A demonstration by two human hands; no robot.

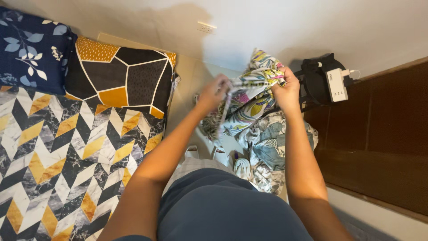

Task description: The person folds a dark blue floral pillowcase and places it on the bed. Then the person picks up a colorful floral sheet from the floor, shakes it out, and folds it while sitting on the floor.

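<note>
Both hands hold a floral printed cloth [249,96] up in front of the wall. The left hand [213,93] pinches one edge, fingers closed on the fabric; the right hand [286,87] grips a bunched corner in a fist. The cloth hangs crumpled, not yet straightened or folded. More rumpled fabric [267,151] lies heaped on the floor below, beside the chevron-patterned bed [58,151].
</note>
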